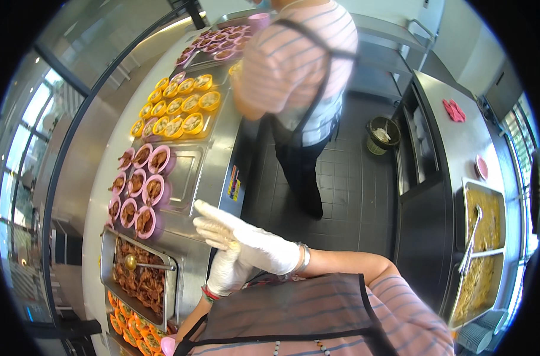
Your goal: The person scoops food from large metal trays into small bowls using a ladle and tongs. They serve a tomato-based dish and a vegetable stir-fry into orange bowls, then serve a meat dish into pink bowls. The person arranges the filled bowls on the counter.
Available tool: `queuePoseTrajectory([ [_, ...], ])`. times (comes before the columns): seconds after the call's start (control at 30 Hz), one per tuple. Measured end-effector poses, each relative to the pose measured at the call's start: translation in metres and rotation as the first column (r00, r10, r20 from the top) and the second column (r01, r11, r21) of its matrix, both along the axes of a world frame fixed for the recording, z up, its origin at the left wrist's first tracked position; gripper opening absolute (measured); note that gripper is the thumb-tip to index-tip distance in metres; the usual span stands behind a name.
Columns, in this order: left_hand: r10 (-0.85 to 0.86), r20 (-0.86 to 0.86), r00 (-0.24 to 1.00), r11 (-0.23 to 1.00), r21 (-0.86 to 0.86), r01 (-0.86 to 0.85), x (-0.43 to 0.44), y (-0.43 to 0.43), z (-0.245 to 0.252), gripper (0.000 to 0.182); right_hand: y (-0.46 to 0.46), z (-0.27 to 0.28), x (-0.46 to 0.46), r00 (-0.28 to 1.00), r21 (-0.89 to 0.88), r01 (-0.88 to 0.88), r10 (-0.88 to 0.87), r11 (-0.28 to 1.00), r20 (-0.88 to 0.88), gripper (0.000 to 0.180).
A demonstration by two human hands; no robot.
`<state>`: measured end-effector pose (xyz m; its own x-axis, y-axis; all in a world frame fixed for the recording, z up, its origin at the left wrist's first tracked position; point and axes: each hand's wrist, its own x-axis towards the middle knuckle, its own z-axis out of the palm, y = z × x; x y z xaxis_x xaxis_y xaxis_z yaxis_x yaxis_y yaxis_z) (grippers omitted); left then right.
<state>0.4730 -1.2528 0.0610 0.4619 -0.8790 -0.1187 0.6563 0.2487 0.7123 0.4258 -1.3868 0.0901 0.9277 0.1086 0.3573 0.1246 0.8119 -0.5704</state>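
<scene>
Both hands wear white gloves and meet in front of my apron, beside the steel counter's edge. My right hand (263, 247) lies across the left with fingers stretched toward the counter, holding nothing. Below it, my left hand (227, 271) touches it, its fingers partly hidden. Left of them, a deep steel pan (170, 285) holds browned meat pieces (141, 285), with a ladle (131, 262) resting in it. Pink bowls (153, 189) of meat stand in rows beyond the pan. Near my fingertips is a rectangular steel tray (187, 178).
A co-worker (296, 75) in a striped shirt stands at the counter beside yellow bowls (192, 103). Orange bowls (127, 333) sit near me. To the right, a side counter (443, 115) carries a pink cloth (454, 110) and food pans (483, 218). A waste bin (377, 144) stands on the floor.
</scene>
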Motion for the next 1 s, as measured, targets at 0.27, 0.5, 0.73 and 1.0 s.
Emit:
queuePoseTrajectory([
  [0.27,0.308,0.04,0.951,0.951,-0.044,-0.306,0.05,0.052,-0.005,0.058,-0.046,-0.02,0.027,0.961,-0.227,0.081,-0.136,0.971,-0.239,0.063],
  [0.5,0.562,0.123,0.818,0.801,0.164,-0.575,0.076,0.128,-0.012,0.029,-0.052,-0.063,0.039,0.841,-0.196,0.098,-0.187,0.976,-0.508,0.06],
  [0.73,0.606,0.227,0.762,0.746,0.171,-0.644,0.114,0.113,-0.004,0.023,-0.064,-0.041,0.099,0.809,-0.29,0.213,-0.335,0.933,-0.483,0.07],
  [1.0,0.696,0.305,0.65,0.601,0.248,-0.76,0.141,0.097,0.002,0.021,-0.148,0.055,0.218,0.789,-0.447,0.59,-0.597,0.672,0.143,0.09],
])
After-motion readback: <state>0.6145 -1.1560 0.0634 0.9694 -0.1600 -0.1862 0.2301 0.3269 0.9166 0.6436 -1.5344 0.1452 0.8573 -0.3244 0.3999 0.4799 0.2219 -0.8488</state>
